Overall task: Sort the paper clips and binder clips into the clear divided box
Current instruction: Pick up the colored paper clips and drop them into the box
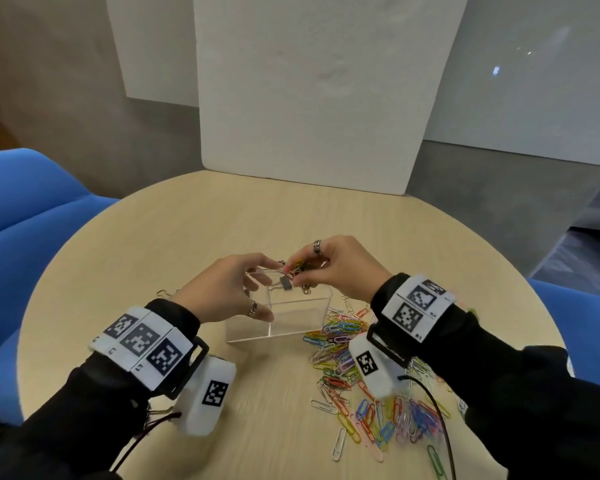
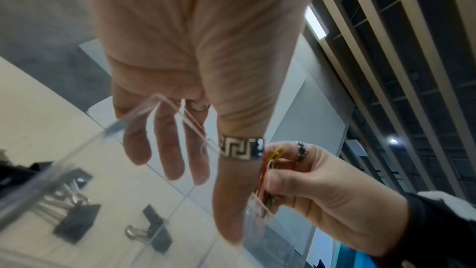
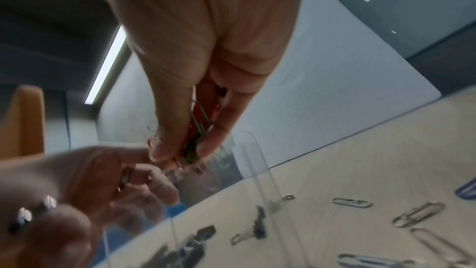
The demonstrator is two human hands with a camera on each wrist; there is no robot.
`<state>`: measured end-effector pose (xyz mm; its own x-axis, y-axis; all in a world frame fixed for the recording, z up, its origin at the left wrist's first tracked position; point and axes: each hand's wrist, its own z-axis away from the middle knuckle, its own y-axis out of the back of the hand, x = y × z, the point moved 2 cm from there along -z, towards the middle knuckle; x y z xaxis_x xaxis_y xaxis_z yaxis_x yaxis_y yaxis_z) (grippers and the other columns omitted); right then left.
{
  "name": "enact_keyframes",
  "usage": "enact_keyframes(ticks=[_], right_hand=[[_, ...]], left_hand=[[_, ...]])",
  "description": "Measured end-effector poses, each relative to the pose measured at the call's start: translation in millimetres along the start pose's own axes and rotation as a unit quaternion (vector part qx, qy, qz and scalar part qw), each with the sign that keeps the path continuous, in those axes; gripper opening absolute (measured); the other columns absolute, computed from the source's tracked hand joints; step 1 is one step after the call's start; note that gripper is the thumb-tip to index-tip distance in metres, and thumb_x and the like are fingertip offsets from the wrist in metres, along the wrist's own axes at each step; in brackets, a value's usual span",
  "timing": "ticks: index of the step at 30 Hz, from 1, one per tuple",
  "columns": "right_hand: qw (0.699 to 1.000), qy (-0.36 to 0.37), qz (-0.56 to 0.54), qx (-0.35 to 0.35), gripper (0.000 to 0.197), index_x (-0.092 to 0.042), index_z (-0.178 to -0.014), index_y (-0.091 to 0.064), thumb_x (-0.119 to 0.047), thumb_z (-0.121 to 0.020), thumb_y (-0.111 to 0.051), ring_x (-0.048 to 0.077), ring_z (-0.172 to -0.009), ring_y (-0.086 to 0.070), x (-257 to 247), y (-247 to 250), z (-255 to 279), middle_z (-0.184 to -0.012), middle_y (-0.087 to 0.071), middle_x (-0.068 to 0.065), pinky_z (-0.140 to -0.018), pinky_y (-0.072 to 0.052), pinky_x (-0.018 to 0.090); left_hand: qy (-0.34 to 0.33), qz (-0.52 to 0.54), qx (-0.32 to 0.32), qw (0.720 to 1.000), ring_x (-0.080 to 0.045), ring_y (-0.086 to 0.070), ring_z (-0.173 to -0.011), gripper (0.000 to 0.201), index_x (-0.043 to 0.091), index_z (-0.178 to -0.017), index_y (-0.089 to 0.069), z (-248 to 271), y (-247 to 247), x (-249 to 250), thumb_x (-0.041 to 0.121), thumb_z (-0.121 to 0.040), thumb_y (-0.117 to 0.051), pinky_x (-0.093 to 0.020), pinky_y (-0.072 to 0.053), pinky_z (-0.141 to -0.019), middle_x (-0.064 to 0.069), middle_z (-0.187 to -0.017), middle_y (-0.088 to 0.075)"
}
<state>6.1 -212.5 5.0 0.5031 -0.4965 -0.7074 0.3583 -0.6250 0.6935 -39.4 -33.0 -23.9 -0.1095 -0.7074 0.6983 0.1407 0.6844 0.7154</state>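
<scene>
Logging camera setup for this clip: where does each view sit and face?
Head: looks down on the table, clear box, both hands, sleeves.
Left wrist: looks along the left hand through the box at binder clips.
Right wrist: looks along the right hand pinching paper clips.
Shared: both wrist views show both hands.

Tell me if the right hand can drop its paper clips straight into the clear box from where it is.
Probably yes. The right hand pinches a bunch of paper clips just above the open rim of the clear divided box. The left hand sits at the box's near-left side, with a binder clip beside its fingertips, not covering the opening.
</scene>
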Motion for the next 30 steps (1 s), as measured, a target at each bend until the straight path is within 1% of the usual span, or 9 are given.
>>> enact_keyframes(ticks=[3, 7, 10, 13, 15, 19, 22, 27, 30], right_hand=[[0.996, 0.043, 0.078, 0.014, 0.022, -0.013, -0.097, -0.074, -0.010, -0.075, -0.075, 0.005, -0.074, -0.066, 2.2, -5.5, 4.5, -0.091, -0.075, 0.005, -0.073, -0.050, 0.011], [0.988, 0.054, 0.144, -0.019, 0.021, -0.014, -0.101, -0.074, -0.012, -0.080, -0.071, 0.013, -0.088, -0.069, 8.7, -14.6, 10.2, -0.097, -0.074, 0.005, -0.083, -0.052, 0.025], [0.980, 0.064, 0.184, -0.048, 0.024, -0.016, -0.110, -0.070, -0.017, -0.087, -0.064, 0.014, -0.094, -0.068, 6.6, -16.1, 10.7, -0.105, -0.072, 0.004, -0.084, -0.048, 0.023], [0.960, 0.061, 0.262, -0.083, 0.026, -0.018, -0.114, -0.067, -0.027, -0.093, -0.055, 0.016, -0.088, -0.066, 0.8, -15.2, 9.9, -0.107, -0.072, 0.002, -0.077, -0.046, 0.023], [0.963, 0.053, 0.247, -0.091, 0.028, -0.015, -0.107, -0.070, -0.031, -0.094, -0.051, 0.005, -0.077, -0.064, -1.3, -12.1, 13.2, -0.099, -0.073, -0.001, -0.071, -0.045, 0.013], [0.994, 0.014, 0.095, 0.049, 0.027, -0.016, -0.092, -0.068, -0.034, -0.094, -0.048, -0.006, -0.063, -0.058, 3.1, 12.7, 24.3, -0.079, -0.069, -0.003, -0.062, -0.043, 0.007], [0.981, -0.085, 0.115, 0.128, 0.028, -0.015, -0.090, -0.062, -0.034, -0.097, -0.043, 0.009, -0.074, -0.059, 25.6, 33.7, 27.5, -0.083, -0.065, 0.000, -0.070, -0.042, 0.020], [0.930, -0.211, 0.232, -0.191, 0.053, -0.020, -0.140, -0.038, -0.047, -0.095, -0.041, 0.017, -0.130, -0.042, 60.5, 13.0, 37.8, -0.146, -0.040, 0.000, -0.110, -0.032, 0.032], [0.921, -0.190, 0.250, -0.229, 0.061, -0.027, -0.138, -0.041, -0.055, -0.085, -0.054, 0.016, -0.134, -0.036, 60.5, 1.4, 39.8, -0.149, -0.034, -0.003, -0.112, -0.030, 0.035]], left_hand=[[0.000, -0.001, -0.002, 1.000, -0.006, -0.058, -0.093, 0.071, 0.032, -0.123, -0.052, -0.6, 0.2, 0.1, 0.022, -0.061, -0.086, -0.020, -0.048, -0.075, 0.010, -0.105, -0.063], [-0.001, -0.001, -0.005, 1.000, -0.007, -0.058, -0.092, 0.070, 0.034, -0.122, -0.052, 0.0, -0.2, 0.5, 0.022, -0.061, -0.086, -0.021, -0.048, -0.076, 0.011, -0.104, -0.062], [-0.004, -0.002, -0.006, 1.000, -0.007, -0.058, -0.093, 0.070, 0.034, -0.122, -0.052, 0.0, 0.3, 0.8, 0.022, -0.061, -0.086, -0.025, -0.050, -0.079, 0.011, -0.104, -0.062], [-0.005, -0.003, -0.005, 1.000, -0.006, -0.058, -0.093, 0.069, 0.036, -0.121, -0.052, 0.2, 0.3, 0.5, 0.023, -0.062, -0.086, -0.026, -0.050, -0.081, 0.012, -0.104, -0.062], [-0.004, -0.004, -0.006, 1.000, -0.005, -0.058, -0.093, 0.070, 0.036, -0.122, -0.051, 0.3, 0.1, -0.3, 0.024, -0.062, -0.085, -0.027, -0.051, -0.082, 0.012, -0.105, -0.062], [-0.002, 0.001, -0.007, 1.000, -0.007, -0.058, -0.095, 0.070, 0.034, -0.123, -0.051, 0.5, -0.2, -0.9, 0.022, -0.063, -0.085, -0.029, -0.051, -0.083, 0.011, -0.106, -0.062], [0.000, 0.003, -0.008, 1.000, -0.007, -0.057, -0.096, 0.070, 0.034, -0.123, -0.051, 0.4, -0.2, -1.0, 0.023, -0.063, -0.085, -0.028, -0.051, -0.083, 0.011, -0.106, -0.061], [0.000, 0.004, -0.009, 1.000, -0.007, -0.058, -0.093, 0.069, 0.035, -0.121, -0.052, 1.0, -0.4, 0.6, 0.023, -0.062, -0.085, -0.029, -0.051, -0.082, 0.010, -0.107, -0.062], [0.000, 0.006, -0.008, 1.000, -0.007, -0.058, -0.093, 0.069, 0.036, -0.121, -0.051, 1.7, -0.1, 0.7, 0.023, -0.062, -0.085, -0.031, -0.051, -0.084, 0.010, -0.107, -0.062]])
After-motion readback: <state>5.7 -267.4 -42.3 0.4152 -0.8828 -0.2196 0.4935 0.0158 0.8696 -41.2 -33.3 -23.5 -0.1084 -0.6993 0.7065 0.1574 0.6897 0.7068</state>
